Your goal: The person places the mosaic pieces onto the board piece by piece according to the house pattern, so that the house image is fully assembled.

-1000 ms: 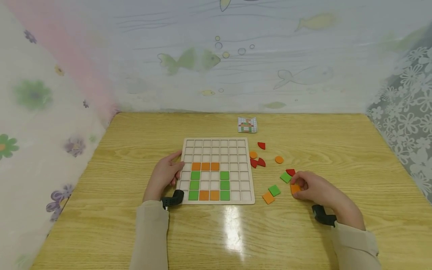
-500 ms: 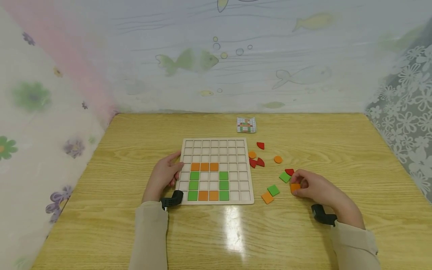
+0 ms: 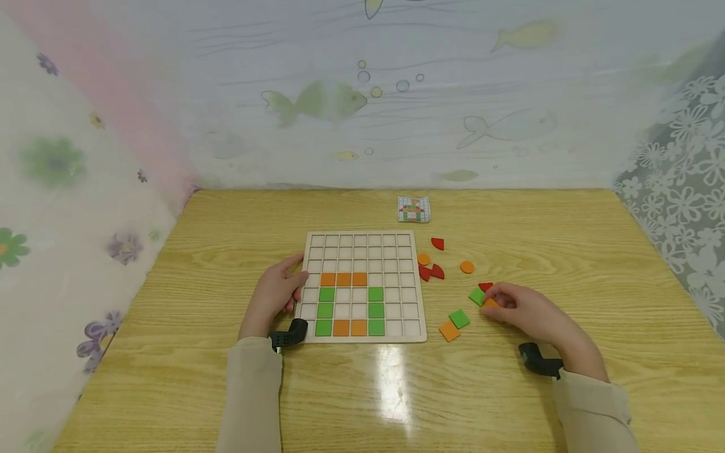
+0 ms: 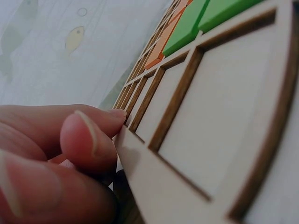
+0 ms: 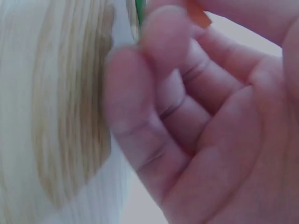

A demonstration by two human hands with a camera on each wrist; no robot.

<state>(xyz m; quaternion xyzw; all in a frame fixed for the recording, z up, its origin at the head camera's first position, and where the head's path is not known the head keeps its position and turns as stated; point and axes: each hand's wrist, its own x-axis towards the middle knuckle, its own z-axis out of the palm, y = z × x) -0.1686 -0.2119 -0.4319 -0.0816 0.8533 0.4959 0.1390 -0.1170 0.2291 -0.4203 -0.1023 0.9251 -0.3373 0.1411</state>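
A pale wooden grid board (image 3: 396, 250) lies at the middle of the table. Orange square tiles (image 3: 343, 279) and green square tiles (image 3: 376, 311) fill several of its cells. My left hand (image 3: 274, 293) holds the board's left edge, with a fingertip right at the rim in the left wrist view. To the right of the board, my right hand (image 3: 523, 309) pinches an orange square tile (image 3: 490, 304) between thumb and fingers. That tile overlaps a green tile (image 3: 477, 297) and a red quarter-circle piece (image 3: 485, 286). In the right wrist view an orange corner (image 5: 200, 15) shows behind the fingers.
A small pattern card (image 3: 413, 209) lies behind the board. Red quarter-circles (image 3: 437, 243) and orange discs (image 3: 467, 267) are scattered right of the board. Nearer me are a loose green tile (image 3: 459, 319) and an orange tile (image 3: 450, 331). A patterned wall rises behind the table.
My right hand has shifted slightly left and away from me with the orange tile, which now sits closer to the green tile. My left hand stays at the board's edge.
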